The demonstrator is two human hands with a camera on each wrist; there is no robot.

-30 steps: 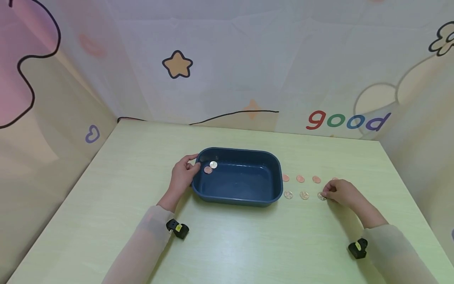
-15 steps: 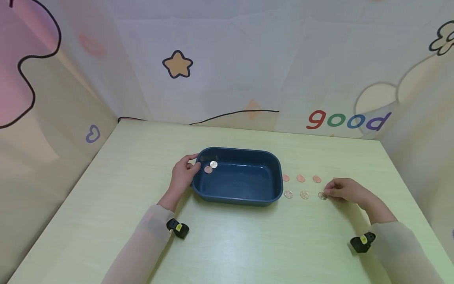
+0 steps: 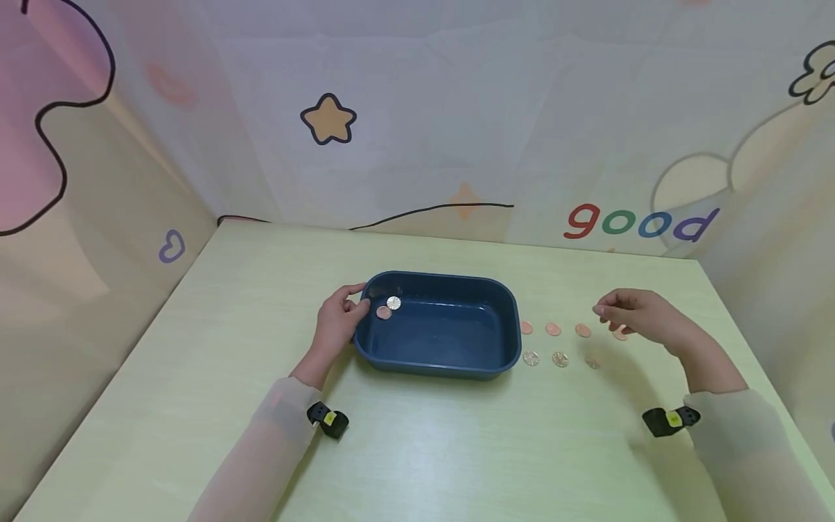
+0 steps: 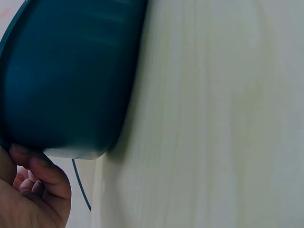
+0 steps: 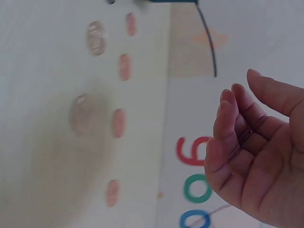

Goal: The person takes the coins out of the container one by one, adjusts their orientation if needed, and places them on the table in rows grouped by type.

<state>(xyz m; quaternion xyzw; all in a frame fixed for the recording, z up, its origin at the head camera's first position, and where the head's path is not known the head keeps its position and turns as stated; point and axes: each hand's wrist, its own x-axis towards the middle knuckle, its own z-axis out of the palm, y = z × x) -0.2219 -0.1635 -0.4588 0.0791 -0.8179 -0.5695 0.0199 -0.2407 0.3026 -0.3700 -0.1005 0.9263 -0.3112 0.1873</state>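
Note:
A dark blue rectangular plastic bin (image 3: 437,337) stands on the table. My left hand (image 3: 337,319) grips its left end, thumb over the rim and fingers outside; the left wrist view shows the bent fingers (image 4: 50,178) against the bin (image 4: 71,80). Inside, near that hand, lie a silver coin (image 3: 393,303) and a copper coin (image 3: 383,312). Right of the bin, several copper coins (image 3: 553,329) form a far row and three silver coins (image 3: 560,359) a near row. My right hand (image 3: 642,315) hovers above the rows' right end, holding nothing, thumb apart from loosely bent fingers (image 5: 228,118).
The pale wooden table (image 3: 417,449) meets a printed cloth backdrop (image 3: 417,130) along its back edge, with cloth at both sides too. Each wrist carries a small black camera, the left camera (image 3: 328,420) and the right camera (image 3: 670,420).
My right hand has risen off the rightmost silver coin and moved back, leaving the coin on the table and uncovering the last copper coin. My left hand and the bin have stayed put.

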